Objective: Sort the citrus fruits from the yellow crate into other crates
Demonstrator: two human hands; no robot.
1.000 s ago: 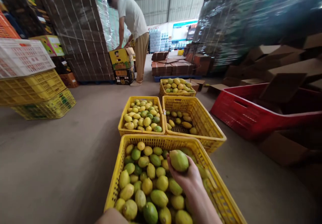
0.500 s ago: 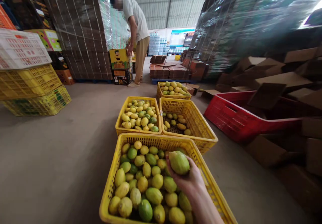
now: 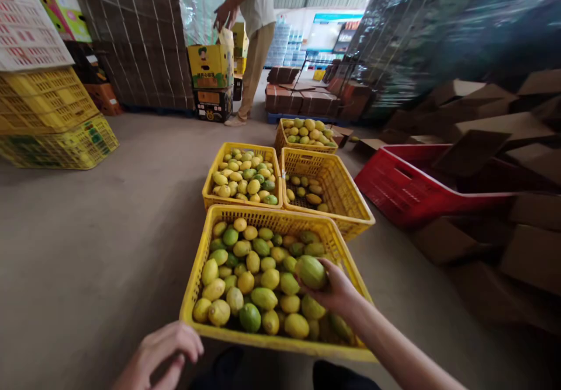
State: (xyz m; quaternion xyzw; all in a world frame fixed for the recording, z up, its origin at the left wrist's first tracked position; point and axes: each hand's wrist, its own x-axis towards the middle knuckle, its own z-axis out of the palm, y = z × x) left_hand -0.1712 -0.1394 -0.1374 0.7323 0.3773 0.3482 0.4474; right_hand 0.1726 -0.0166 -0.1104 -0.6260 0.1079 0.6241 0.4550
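stacked crates (image 3: 48,106): on the floor (image 3: 127,232), far left.
your left hand (image 3: 160,349): fingers bent and loosely spread, just beside the front crate (image 3: 280,344).
loose fruit (image 3: 264,298): yellow and green, filling that crate before you.
green fruit (image 3: 311,272): above the crate's right half.
your right hand (image 3: 331,287): fingers curled around the green fruit.

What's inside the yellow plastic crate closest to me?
Yellow and green oval fruits; the right hand holds a green oval fruit over them. Whatever lies beneath the top fruits is covered.
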